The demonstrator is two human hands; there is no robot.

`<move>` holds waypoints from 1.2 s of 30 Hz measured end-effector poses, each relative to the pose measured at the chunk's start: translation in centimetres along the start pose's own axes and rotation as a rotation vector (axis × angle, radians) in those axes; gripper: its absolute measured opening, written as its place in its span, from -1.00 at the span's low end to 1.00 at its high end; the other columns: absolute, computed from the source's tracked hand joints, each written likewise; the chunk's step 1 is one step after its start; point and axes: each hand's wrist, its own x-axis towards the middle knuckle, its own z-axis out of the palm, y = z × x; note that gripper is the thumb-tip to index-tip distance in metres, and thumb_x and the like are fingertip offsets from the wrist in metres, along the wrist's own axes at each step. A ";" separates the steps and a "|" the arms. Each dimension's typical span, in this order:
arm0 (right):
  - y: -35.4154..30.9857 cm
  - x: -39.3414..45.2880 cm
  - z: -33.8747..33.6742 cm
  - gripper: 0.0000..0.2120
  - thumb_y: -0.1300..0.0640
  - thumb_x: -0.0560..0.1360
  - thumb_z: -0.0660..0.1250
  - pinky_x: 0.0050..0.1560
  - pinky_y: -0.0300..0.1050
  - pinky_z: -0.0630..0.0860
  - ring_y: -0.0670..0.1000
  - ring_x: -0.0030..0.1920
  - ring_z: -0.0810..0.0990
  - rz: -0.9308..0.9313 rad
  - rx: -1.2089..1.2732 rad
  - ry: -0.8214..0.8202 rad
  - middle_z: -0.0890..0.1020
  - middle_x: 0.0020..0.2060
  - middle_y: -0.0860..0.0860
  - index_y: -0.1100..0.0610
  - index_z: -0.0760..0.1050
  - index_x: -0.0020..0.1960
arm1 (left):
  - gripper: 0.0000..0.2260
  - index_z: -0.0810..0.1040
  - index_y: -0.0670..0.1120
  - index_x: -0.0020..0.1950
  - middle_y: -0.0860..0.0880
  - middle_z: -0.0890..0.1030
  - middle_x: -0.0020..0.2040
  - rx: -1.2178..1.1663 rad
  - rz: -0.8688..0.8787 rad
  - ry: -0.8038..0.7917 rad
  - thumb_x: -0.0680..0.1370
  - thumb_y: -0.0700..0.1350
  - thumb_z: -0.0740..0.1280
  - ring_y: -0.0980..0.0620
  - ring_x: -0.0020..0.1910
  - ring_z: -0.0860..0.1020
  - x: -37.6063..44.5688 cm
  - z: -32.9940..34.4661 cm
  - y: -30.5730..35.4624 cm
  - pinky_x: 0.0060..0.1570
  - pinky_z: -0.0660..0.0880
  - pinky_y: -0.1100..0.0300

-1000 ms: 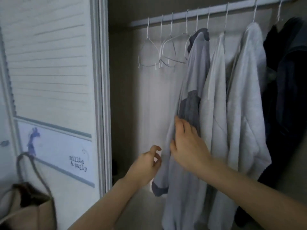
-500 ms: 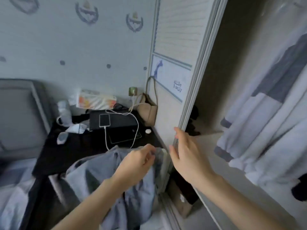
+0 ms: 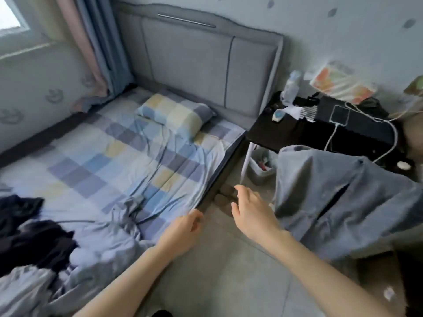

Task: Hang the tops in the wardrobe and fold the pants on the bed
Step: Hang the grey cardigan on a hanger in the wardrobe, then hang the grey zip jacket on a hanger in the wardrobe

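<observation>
The bed point(image 3: 109, 156) with a checked blue, yellow and white sheet fills the left of the head view. A heap of dark clothes point(image 3: 29, 232) lies on its near left part, with grey-blue fabric point(image 3: 32, 287) below it. A grey-blue garment point(image 3: 338, 202) is draped over something at the right, beside the bed. My left hand point(image 3: 183, 232) hovers over the floor by the bed's near corner, fingers loosely curled, holding nothing. My right hand point(image 3: 251, 211) is held out with relaxed fingers, empty, just left of the draped garment. The wardrobe is out of view.
A checked pillow point(image 3: 176, 113) lies by the grey padded headboard point(image 3: 206, 58). A black bedside table point(image 3: 320, 131) holds a charging phone point(image 3: 340, 115) with a white cable, a bottle and a tissue pack. A small bin point(image 3: 263, 165) stands under it. Curtains point(image 3: 91, 46) hang at the far left.
My view has swung left from the wardrobe and its hanging tops, past the bedside table, to the bed. Both hands left the hung top and stay empty in front of me.
</observation>
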 end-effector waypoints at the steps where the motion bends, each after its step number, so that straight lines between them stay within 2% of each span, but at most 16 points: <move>1: -2.3 0.7 1.5 -0.56 0.02 0.60 0.09 0.15 0.03 0.44 0.15 0.22 0.44 -0.029 0.006 -0.049 0.48 0.24 0.10 0.16 0.21 0.43 | -0.87 0.46 0.13 0.09 0.11 0.61 -0.12 -0.013 -0.062 0.014 0.58 -0.04 0.22 0.07 -0.18 0.57 -1.6 -0.6 -2.6 -0.13 0.48 0.15; 5: -10.7 3.0 7.5 -0.64 0.06 0.60 0.09 0.16 0.03 0.43 0.16 0.24 0.43 -0.125 0.057 -0.233 0.48 0.24 0.11 0.15 0.27 0.36 | -0.86 0.50 0.03 0.13 -0.01 0.64 -0.11 -0.044 -0.306 0.047 0.60 -0.06 0.22 -0.07 -0.09 0.60 -7.3 -2.7 -11.9 -0.08 0.49 0.13; 8: -17.1 4.7 13.0 -0.69 0.08 0.60 0.10 0.09 0.01 0.40 0.17 0.23 0.43 -0.136 0.093 -0.385 0.49 0.23 0.13 0.13 0.29 0.31 | -0.90 0.54 0.00 0.05 -0.03 0.64 -0.07 -0.080 -0.511 0.064 0.58 -0.09 0.26 -0.07 -0.02 0.61 -11.3 -4.4 -20.1 -0.08 0.45 0.14; 10: -20.5 5.7 16.1 -0.68 0.07 0.60 0.10 0.06 -0.01 0.41 0.19 0.22 0.45 -0.129 0.105 -0.470 0.50 0.24 0.16 0.15 0.30 0.31 | -0.93 0.46 0.03 -0.11 -0.01 0.60 -0.14 -0.071 -0.575 0.006 0.57 -0.09 0.23 -0.08 -0.03 0.59 -13.1 -5.4 -24.9 -0.19 0.35 0.14; 11: -22.7 6.4 18.5 -0.68 0.07 0.60 0.10 0.06 0.00 0.41 0.20 0.22 0.46 -0.125 0.111 -0.521 0.50 0.24 0.18 0.15 0.30 0.31 | -0.92 0.44 0.02 -0.12 -0.01 0.59 -0.14 -0.065 -0.619 -0.036 0.57 -0.10 0.22 -0.08 -0.03 0.57 -14.2 -6.0 -28.1 -0.21 0.30 0.15; 14: -28.2 8.2 25.4 -0.68 0.06 0.61 0.11 0.06 0.03 0.43 0.23 0.20 0.47 -0.074 0.152 -0.666 0.51 0.22 0.23 0.19 0.31 0.29 | -0.89 0.47 -0.08 0.03 -0.05 0.57 -0.04 -0.059 -0.712 -0.147 0.55 -0.09 0.25 -0.07 -0.05 0.53 -16.2 -7.3 -36.5 -0.17 0.38 0.11; 19: -33.3 9.9 35.2 -0.68 0.01 0.61 0.18 0.20 -0.01 0.39 0.21 0.25 0.46 0.049 0.223 -0.852 0.54 0.21 0.21 0.22 0.38 0.24 | -0.89 0.38 -0.01 -0.08 -0.01 0.39 -0.08 -0.016 -0.804 -0.148 0.54 -0.01 0.27 -0.11 0.05 0.48 -17.0 -7.1 -45.9 -0.06 0.41 0.08; 22: -36.3 10.4 41.4 -0.66 -0.02 0.60 0.19 0.16 -0.05 0.39 0.19 0.22 0.48 0.143 0.264 -0.926 0.55 0.18 0.19 0.23 0.41 0.20 | -0.82 0.46 -0.11 0.04 -0.04 0.43 0.01 -0.041 -0.839 -0.143 0.52 -0.03 0.30 -0.10 0.07 0.47 -16.0 -6.0 -50.5 0.01 0.44 0.07; 25: -38.5 10.2 45.7 -0.59 -0.08 0.59 0.20 0.16 -0.05 0.39 0.22 0.23 0.48 0.223 0.315 -0.969 0.54 0.17 0.20 0.26 0.42 0.21 | -0.82 0.46 -0.16 -0.03 -0.09 0.51 -0.04 -0.101 -0.858 -0.150 0.49 -0.06 0.32 -0.16 0.06 0.50 -15.0 -4.6 -53.0 0.01 0.48 -0.01; 28: -40.6 10.0 49.5 -0.43 -0.12 0.58 0.21 0.29 -0.04 0.32 0.20 0.36 0.37 0.228 0.327 -0.982 0.43 0.32 0.23 0.29 0.29 0.39 | -0.68 0.46 -0.16 0.19 -0.09 0.52 0.13 -0.143 -0.851 -0.183 0.52 -0.01 0.31 -0.16 0.20 0.48 -14.5 -2.6 -55.0 0.13 0.45 0.01; 30: -41.9 9.9 51.5 -0.33 -0.17 0.56 0.21 0.32 -0.05 0.27 0.19 0.41 0.30 0.242 0.310 -1.022 0.34 0.39 0.24 0.30 0.20 0.45 | -0.53 0.39 -0.09 0.36 -0.06 0.42 0.29 -0.130 -0.826 -0.258 0.51 0.05 0.35 -0.13 0.27 0.43 -14.6 -1.4 -55.6 0.22 0.42 0.01; 31: -42.4 9.7 52.3 -0.31 -0.19 0.56 0.20 0.32 -0.05 0.26 0.20 0.40 0.29 0.246 0.272 -1.054 0.34 0.39 0.26 0.31 0.21 0.45 | -0.51 0.37 -0.06 0.39 -0.05 0.37 0.32 -0.082 -0.804 -0.295 0.51 0.05 0.36 -0.13 0.26 0.43 -14.7 -1.0 -55.7 0.22 0.42 0.01; 32: -42.8 9.4 53.2 -0.31 -0.21 0.56 0.19 0.31 -0.04 0.28 0.21 0.38 0.31 0.237 0.210 -1.078 0.36 0.37 0.27 0.31 0.24 0.43 | -0.59 0.41 -0.05 0.31 -0.04 0.35 0.31 -0.029 -0.775 -0.285 0.51 0.03 0.36 -0.12 0.20 0.45 -14.9 -0.6 -56.0 0.18 0.44 0.01; 34: -43.1 9.1 54.2 -0.45 -0.15 0.58 0.19 0.26 -0.03 0.36 0.22 0.31 0.40 0.209 0.089 -1.081 0.43 0.30 0.25 0.28 0.36 0.34 | -0.89 0.45 -0.06 -0.04 -0.02 0.38 0.18 -0.030 -0.754 -0.178 0.52 -0.06 0.33 -0.10 0.04 0.47 -15.3 -0.1 -56.2 0.06 0.46 0.02; 36: -43.0 9.0 54.8 -0.68 0.05 0.61 0.15 0.18 -0.05 0.44 0.21 0.22 0.48 0.254 0.091 -1.021 0.49 0.25 0.20 0.22 0.44 0.26 | -0.85 0.40 -0.04 -0.19 0.02 0.39 0.10 -0.128 -0.759 -0.123 0.52 -0.09 0.34 -0.04 0.02 0.47 -15.7 0.4 -56.6 0.04 0.44 0.10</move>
